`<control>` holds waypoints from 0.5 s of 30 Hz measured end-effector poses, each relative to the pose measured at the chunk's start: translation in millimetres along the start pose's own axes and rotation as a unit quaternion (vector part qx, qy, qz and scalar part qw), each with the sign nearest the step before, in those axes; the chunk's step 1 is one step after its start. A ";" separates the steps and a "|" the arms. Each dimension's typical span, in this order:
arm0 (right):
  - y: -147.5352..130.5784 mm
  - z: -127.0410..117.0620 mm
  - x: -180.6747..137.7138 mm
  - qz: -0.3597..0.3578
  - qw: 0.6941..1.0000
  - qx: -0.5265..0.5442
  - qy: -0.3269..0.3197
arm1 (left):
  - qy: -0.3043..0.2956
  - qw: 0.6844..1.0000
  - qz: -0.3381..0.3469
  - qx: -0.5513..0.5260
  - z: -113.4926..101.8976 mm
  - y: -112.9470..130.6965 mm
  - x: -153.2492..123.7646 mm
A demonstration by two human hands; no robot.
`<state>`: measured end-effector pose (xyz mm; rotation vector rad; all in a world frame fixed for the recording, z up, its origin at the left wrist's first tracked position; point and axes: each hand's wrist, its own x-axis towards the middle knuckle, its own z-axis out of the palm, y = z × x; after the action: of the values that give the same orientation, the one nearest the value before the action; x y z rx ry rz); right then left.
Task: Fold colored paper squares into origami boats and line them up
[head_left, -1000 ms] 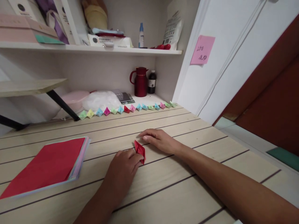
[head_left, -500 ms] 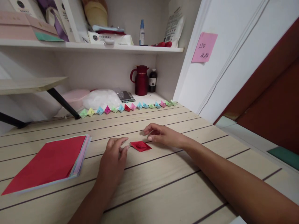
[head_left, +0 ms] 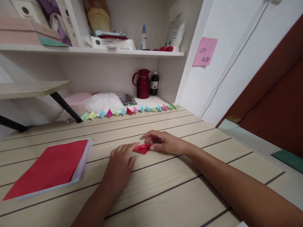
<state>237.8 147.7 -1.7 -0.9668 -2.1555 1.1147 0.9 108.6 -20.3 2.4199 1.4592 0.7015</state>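
A small folded red paper boat (head_left: 142,149) lies between my hands on the wooden table. My left hand (head_left: 121,157) has its fingers stretched out, their tips touching the boat's left end; its thumb stays apart, lower down. At the other end, my right hand (head_left: 163,142) is curled, its thumb over the boat's right tip and the other fingers behind it. Part of that tip is covered by the thumb. A stack of coloured paper (head_left: 50,165) with a red sheet on top lies to the left of my left hand.
Along the table's back edge runs a row of several small folded paper boats (head_left: 123,111) in many colours. Behind it stand a red thermos jug (head_left: 143,83), a dark bottle (head_left: 154,83) and a white plastic bag (head_left: 104,101). A black-legged raised board (head_left: 33,90) is at left.
Both hands have closed in on the red boat. My left fingers now touch its left end and my right thumb covers its right tip. The boat has turned slightly, right tip higher.
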 end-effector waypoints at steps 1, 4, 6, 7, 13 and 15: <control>1.2 0.4 0.4 0.000 1.000 0.002 0.007 | 0.001 1.000 -0.004 -0.001 -0.3 0.3 -0.1; 3.0 1.1 1.1 -0.002 1.000 -0.013 0.021 | 0.003 1.000 -0.006 0.000 0.4 -0.5 0.5; 3.3 1.4 1.3 -0.002 0.999 -0.028 0.030 | 0.007 1.000 0.000 0.000 1.5 -1.5 0.8; 3.3 1.4 1.4 -0.001 0.999 -0.033 0.036 | 0.010 1.000 0.002 -0.001 2.1 -2.0 0.8; 3.7 1.2 1.0 -0.005 0.996 -0.054 0.068 | 0.018 0.999 0.026 -0.017 3.1 -1.7 0.2; 4.4 2.1 1.2 -0.012 0.995 -0.052 0.090 | 0.014 0.999 0.036 -0.019 3.2 -1.0 0.3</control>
<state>237.1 149.4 -6.4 -1.0428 -2.0892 0.8765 1.9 109.5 -23.4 2.4547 1.3620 0.7748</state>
